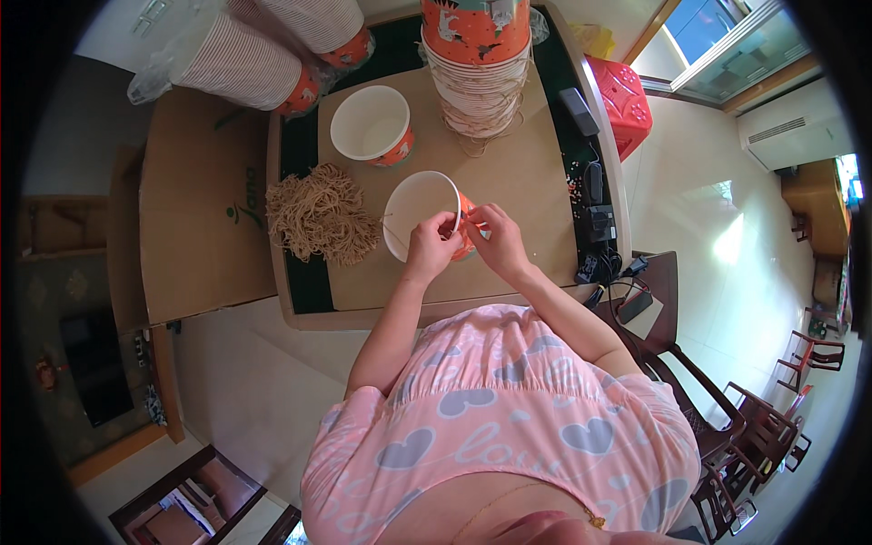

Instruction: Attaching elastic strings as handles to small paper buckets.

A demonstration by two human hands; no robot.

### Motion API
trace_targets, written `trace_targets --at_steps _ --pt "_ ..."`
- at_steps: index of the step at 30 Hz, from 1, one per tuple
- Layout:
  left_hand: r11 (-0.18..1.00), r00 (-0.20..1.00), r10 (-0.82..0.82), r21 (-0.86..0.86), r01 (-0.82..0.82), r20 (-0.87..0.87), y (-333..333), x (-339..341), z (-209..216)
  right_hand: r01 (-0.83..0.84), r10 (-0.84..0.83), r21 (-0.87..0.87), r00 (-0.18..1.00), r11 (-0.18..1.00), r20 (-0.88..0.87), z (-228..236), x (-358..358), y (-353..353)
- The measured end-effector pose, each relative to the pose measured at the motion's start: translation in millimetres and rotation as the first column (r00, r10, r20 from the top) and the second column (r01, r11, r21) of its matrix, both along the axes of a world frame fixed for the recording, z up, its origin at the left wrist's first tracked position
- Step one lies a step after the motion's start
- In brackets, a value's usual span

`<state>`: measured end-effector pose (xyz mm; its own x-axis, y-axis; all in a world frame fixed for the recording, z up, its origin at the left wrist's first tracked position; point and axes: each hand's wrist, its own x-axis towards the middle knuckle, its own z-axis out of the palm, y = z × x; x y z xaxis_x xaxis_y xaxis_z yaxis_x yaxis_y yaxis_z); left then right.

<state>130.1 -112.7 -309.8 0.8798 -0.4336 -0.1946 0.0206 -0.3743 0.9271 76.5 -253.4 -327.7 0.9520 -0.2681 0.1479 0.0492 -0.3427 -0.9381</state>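
A white-lined paper bucket (414, 193) with an orange printed outside lies tipped on its side in front of me, its mouth facing left. My left hand (433, 245) is closed on its rim, fingers at the edge. My right hand (496, 240) is pinched against the orange outer wall, close to the left fingertips; what it pinches is too small to make out. A thin strand shows at the bucket's left rim. Beyond it stands another paper bucket (368, 123), upright. To the left lies a heap of tan twisted cords (322, 216).
A tall stack of orange buckets (476, 73) with cords hanging from it stands at the back. Bagged stacks of buckets (238, 64) are at the back left, above a cardboard box (204, 209). Black adapters and cables (599, 222) line the table's right edge, near a red stool (620, 104).
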Motion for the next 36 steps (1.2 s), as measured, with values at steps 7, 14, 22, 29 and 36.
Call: trace_targets --at_steps 7,14,22,29,36 --pt "1.0 1.0 -0.012 -0.012 0.012 -0.003 -2 -1 -1 -0.016 0.015 -0.045 1.0 0.999 -0.005 0 -1 -2" --pt "0.999 0.997 -0.05 0.009 0.05 0.062 -6 -2 -8 -0.032 0.028 -0.074 0.998 0.997 -0.051 -9 -3 -9" --pt "0.979 0.95 -0.105 0.199 0.047 0.293 -22 -9 -24 -0.068 0.049 -0.137 0.99 0.988 -0.133 -29 -13 -21" --pt "0.994 0.962 -0.068 -0.098 0.043 -0.263 -14 -4 -56 -0.165 0.143 -0.087 0.965 0.982 -0.219 21 -34 -2" --pt "0.952 0.536 -0.176 -0.28 -0.119 -0.826 -13 8 -48 -0.295 0.226 -0.325 0.946 0.898 -0.234 32 4 -6"
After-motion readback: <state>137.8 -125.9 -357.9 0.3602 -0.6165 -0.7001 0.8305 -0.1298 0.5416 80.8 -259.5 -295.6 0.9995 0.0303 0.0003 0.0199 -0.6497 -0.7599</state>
